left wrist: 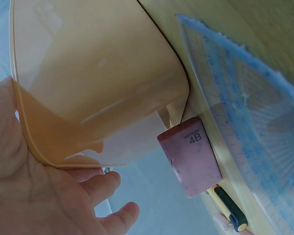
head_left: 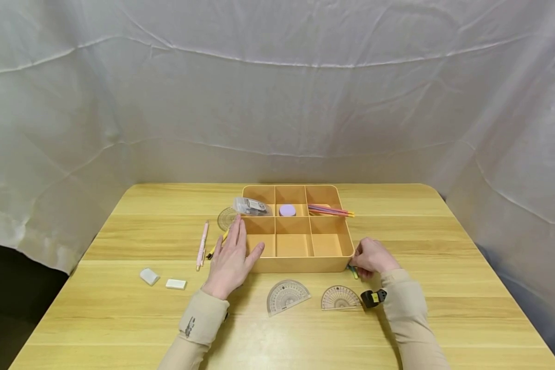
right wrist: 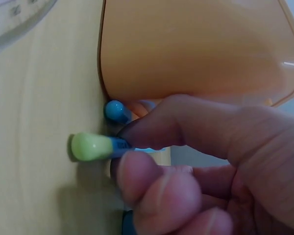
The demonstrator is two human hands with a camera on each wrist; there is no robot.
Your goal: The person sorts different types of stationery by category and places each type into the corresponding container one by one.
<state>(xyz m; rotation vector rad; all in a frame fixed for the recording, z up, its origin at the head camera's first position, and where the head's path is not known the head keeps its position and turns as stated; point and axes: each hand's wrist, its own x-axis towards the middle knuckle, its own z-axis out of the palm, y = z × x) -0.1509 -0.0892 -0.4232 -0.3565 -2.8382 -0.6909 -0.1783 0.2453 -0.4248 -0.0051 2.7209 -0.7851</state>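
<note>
An orange organizer box [head_left: 305, 264] with several compartments stands in the middle of the table. My left hand [head_left: 228, 264] rests on its left front corner with fingers extended, and the left wrist view shows the palm against the box rim [left wrist: 20, 112]. Beside the opposite front corner, my right hand [head_left: 373, 257] pinches a slim blue pen with a light green end [right wrist: 92, 146] between thumb and fingers. A second, blue rounded end [right wrist: 116, 111] lies close to the box wall; how much of it the fingers hold is hidden.
Inside the box are a clear plastic case [head_left: 252, 206], a lilac round item [head_left: 287, 210] and several pencils [head_left: 331, 210]. Two protractors [head_left: 288, 296] lie in front. To the left are a round protractor [head_left: 225, 219], a pink pen [head_left: 202, 245], a yellow-black pen [head_left: 217, 244] and white erasers [head_left: 176, 283].
</note>
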